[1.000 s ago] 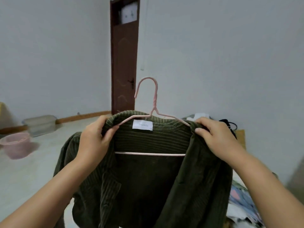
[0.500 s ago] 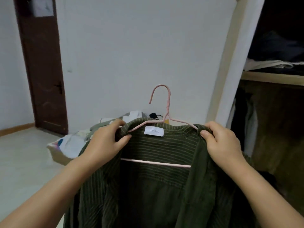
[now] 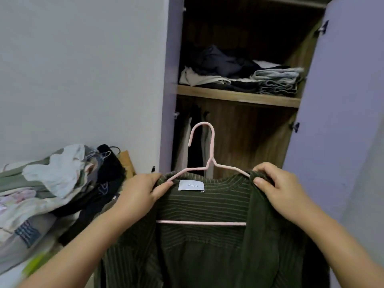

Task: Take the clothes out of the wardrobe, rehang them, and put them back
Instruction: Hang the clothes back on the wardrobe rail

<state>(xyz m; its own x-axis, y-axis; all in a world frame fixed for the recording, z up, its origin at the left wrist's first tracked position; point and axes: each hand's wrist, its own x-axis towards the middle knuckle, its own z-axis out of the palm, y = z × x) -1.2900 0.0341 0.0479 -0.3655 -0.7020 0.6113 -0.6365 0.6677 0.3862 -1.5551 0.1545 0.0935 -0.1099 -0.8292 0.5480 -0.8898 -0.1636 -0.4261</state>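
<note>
Shirt (image 3: 207, 246) here is a dark green corduroy one, draped on a pink wire hanger (image 3: 204, 173) and held up right in front of the open wardrobe (image 3: 239, 96). There's a white label (image 3: 191, 186) inside the collar, and the hanger's bottom bar runs across the inside of the back. Hook pointing up, sitting in front of the lower hanging section.

Left hand (image 3: 138, 196) has the left shoulder of the shirt pinched, thumb on the collar edge right by the hanger wire. Right hand (image 3: 280, 190) grips the right shoulder the same way, fingers curled over the fabric, thumb pressed on the front.

Behind the hook, a few hanging garments (image 3: 194, 146) sit at the left of the lower section. The shelf above has folded clothes (image 3: 239, 73), dark and light stuff. Wardrobe door (image 3: 342, 100) stands open on the right. Off to the left, a messy pile of clothes (image 3: 58, 183) sits against the wall.
</note>
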